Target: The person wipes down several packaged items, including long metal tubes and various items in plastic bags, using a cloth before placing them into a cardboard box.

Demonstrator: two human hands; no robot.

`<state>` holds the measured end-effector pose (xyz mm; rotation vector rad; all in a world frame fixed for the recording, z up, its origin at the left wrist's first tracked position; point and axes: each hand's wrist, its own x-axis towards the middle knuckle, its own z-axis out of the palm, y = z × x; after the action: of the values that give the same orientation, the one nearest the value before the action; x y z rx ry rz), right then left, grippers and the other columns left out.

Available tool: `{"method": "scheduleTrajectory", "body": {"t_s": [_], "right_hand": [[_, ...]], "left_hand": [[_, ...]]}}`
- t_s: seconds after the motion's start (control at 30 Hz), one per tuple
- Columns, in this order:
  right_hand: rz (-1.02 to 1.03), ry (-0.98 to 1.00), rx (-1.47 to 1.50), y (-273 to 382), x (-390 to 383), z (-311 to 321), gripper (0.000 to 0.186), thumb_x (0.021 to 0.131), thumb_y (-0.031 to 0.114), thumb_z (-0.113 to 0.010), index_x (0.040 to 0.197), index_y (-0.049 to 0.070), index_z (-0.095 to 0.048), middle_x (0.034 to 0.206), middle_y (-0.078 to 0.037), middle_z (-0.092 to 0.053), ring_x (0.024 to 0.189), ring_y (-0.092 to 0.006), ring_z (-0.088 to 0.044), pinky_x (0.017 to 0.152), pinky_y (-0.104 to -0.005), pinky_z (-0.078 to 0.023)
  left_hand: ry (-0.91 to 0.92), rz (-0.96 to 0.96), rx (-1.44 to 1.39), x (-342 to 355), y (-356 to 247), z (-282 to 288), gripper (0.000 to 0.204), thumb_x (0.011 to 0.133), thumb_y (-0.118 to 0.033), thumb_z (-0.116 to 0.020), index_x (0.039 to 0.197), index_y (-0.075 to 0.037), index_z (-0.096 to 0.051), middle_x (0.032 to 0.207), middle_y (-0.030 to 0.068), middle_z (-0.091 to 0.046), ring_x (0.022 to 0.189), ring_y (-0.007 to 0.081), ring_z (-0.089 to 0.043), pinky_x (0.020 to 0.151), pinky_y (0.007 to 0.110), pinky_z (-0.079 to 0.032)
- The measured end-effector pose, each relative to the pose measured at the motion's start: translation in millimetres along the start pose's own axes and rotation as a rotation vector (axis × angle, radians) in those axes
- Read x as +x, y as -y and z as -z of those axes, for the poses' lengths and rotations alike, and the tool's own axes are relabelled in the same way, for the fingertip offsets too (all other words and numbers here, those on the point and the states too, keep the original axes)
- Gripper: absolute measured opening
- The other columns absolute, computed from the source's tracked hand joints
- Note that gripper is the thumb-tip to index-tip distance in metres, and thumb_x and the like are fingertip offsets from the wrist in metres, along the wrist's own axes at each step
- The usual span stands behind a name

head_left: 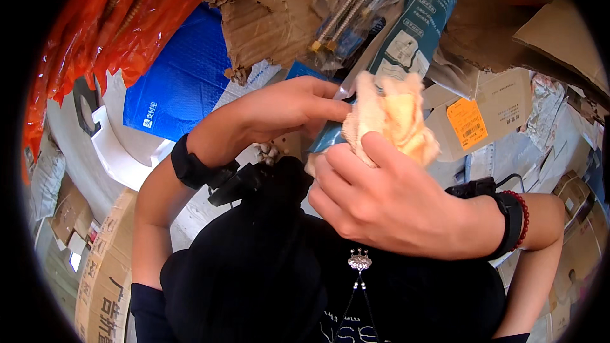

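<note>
A long teal package (416, 25) in a clear plastic sleeve slants from in front of my chest toward the top right. My left hand (286, 108) grips its near end from the left, its fingertips partly hidden behind the package. Against the package's near part, my right hand (387, 200) presses a crumpled cream cloth (394, 117), fingers curled into it. Just left of the package's far part lie braided metal hoses (359, 6) with brass-coloured ends, in a clear bag.
Red plastic wrapping (127, 19) covers the far left, beside a blue flat package (184, 76). Torn brown cardboard (273, 13) lies beyond my hands. To the right stands a carton (502, 108) with an orange label. Another carton (105, 273) is at the lower left.
</note>
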<state>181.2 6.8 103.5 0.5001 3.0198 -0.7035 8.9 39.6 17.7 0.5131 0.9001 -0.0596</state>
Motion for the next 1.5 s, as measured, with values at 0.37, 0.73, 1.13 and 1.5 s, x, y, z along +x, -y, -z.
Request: {"method": "scheduleTrajectory", "body": {"t_s": [0.37,0.73,1.13,1.5], "right_hand": [[-0.260,0.106,-0.097,18.4,-6.6,-6.2,0.016,0.067,0.018,-0.057,0.077,0.005,-0.054,0.079,-0.006,-0.055,0.072,-0.0172,-0.047,0.055,-0.0280,-0.032],[-0.386,-0.118,0.151,5.3,-11.7,-7.5,0.014,0.060,0.014,-0.060,0.068,0.006,-0.052,0.061,-0.005,-0.050,0.063,-0.0187,-0.048,0.051,-0.0292,-0.034],[-0.552,0.158,0.252,-13.3,-44.4,-2.5,0.019,0.058,0.009,-0.063,0.076,0.006,-0.058,0.063,-0.008,-0.055,0.061,-0.0248,-0.051,0.053,-0.0359,-0.041],[-0.652,-0.090,0.308,-22.4,-45.6,5.9,0.019,0.064,0.008,-0.059,0.083,0.007,-0.059,0.069,-0.009,-0.058,0.066,-0.0241,-0.053,0.058,-0.0356,-0.042]], "left_hand": [[-0.074,-0.026,0.087,0.6,-8.1,-9.2,0.042,0.081,-0.029,-0.065,0.110,0.001,-0.058,0.087,0.0028,-0.064,0.076,0.0059,-0.056,0.065,0.020,-0.042],[-0.119,-0.018,0.208,9.3,-11.9,-15.0,0.045,0.078,-0.036,-0.066,0.106,-0.001,-0.060,0.079,0.0009,-0.061,0.065,0.0072,-0.052,0.061,0.021,-0.038],[-0.185,-0.037,0.123,-2.3,-5.7,9.8,0.053,0.073,-0.042,-0.068,0.100,0.003,-0.061,0.084,0.0080,-0.062,0.071,0.0130,-0.056,0.063,0.023,-0.040],[-0.064,-0.101,-0.426,-0.2,4.0,11.0,0.028,0.080,-0.026,-0.061,0.098,-0.005,-0.063,0.087,0.0039,-0.064,0.076,0.0108,-0.059,0.067,0.024,-0.045]]}}
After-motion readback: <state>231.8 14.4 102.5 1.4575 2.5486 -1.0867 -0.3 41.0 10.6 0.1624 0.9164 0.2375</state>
